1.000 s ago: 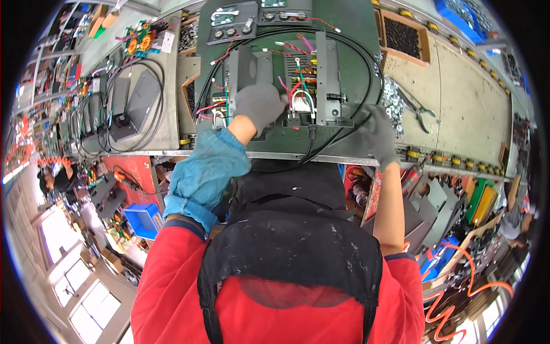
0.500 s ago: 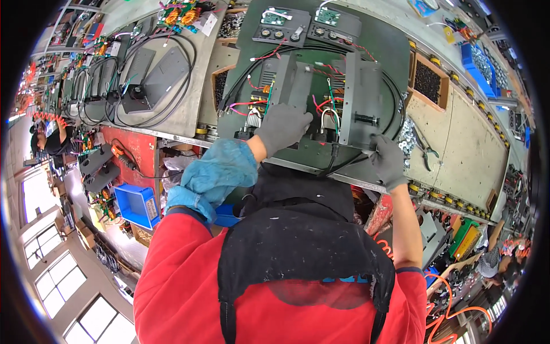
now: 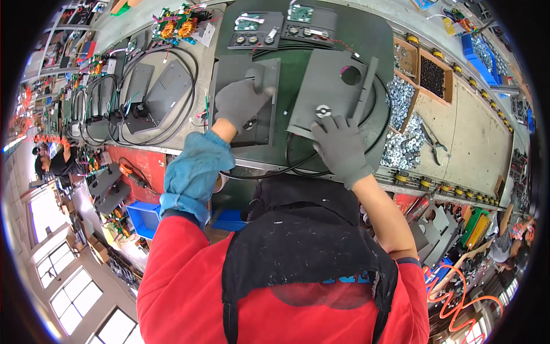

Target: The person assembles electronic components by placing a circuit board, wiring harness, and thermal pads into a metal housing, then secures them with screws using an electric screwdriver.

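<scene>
Two dark grey metal housings lie side by side on the green work board (image 3: 366, 28). Over the left housing (image 3: 263, 135) is my left hand (image 3: 242, 104) in a grey glove, its fingers curled; whatever they hold is hidden. My right hand (image 3: 342, 148), gloved too, has its fingers spread and laid on the near edge of the right housing (image 3: 323, 80). This one sits at a slant, with a round hole in its far part and a small round fitting near my fingers. Black cable (image 3: 275, 176) loops round both housings and along the board's near edge.
At the far side stand two panels with circuit boards (image 3: 247, 23). To the right are a tray of dark screws (image 3: 432, 77), loose silvery hardware (image 3: 404, 152) and pliers (image 3: 434, 143). A second board (image 3: 203, 57) on the left carries more housings and cables. A blue bin (image 3: 143, 218) is lower left.
The housings, earlier standing open with wiring showing, now lie with panels covering it. My left hand moved left and away; my right moved left onto the right housing.
</scene>
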Demonstrator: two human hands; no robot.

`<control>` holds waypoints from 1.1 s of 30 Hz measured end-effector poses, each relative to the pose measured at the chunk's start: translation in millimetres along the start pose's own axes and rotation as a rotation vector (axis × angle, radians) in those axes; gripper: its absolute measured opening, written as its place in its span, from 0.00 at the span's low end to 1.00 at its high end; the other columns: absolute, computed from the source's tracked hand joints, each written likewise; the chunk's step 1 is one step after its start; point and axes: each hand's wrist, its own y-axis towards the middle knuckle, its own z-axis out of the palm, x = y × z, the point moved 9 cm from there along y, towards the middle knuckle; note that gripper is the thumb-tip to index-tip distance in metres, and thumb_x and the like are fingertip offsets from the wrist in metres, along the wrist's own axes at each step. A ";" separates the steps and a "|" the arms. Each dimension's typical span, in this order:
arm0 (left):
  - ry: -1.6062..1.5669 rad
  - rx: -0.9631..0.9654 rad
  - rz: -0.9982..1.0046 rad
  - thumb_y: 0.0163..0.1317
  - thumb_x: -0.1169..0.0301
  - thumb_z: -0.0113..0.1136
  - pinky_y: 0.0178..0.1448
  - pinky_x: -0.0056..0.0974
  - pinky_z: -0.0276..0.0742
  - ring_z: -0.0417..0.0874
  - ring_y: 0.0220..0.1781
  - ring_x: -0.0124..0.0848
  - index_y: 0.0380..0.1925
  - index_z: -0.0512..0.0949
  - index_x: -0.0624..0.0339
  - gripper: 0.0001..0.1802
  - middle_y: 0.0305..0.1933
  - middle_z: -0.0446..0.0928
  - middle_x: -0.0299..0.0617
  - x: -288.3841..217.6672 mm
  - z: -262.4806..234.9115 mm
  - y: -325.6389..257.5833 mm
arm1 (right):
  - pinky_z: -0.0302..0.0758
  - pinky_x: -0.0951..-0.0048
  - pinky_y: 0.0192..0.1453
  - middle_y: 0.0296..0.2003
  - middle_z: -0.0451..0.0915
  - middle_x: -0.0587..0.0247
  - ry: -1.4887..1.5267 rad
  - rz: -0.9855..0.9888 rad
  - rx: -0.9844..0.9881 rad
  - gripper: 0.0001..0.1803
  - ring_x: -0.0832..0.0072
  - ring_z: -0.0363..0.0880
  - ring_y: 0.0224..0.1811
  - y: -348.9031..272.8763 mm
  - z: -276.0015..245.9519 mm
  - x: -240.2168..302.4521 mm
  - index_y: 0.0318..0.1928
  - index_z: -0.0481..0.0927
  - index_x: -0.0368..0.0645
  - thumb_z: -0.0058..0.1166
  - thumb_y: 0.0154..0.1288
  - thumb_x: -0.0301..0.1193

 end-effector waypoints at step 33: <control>-0.440 0.575 0.516 0.56 0.60 0.65 0.29 0.36 0.67 0.72 0.24 0.24 0.27 0.80 0.66 0.17 0.19 0.72 0.36 -28.7 32.8 45.0 | 0.68 0.61 0.51 0.34 0.79 0.66 0.194 0.204 0.140 0.19 0.67 0.78 0.40 -26.8 37.5 -8.3 0.48 0.78 0.47 0.59 0.55 0.35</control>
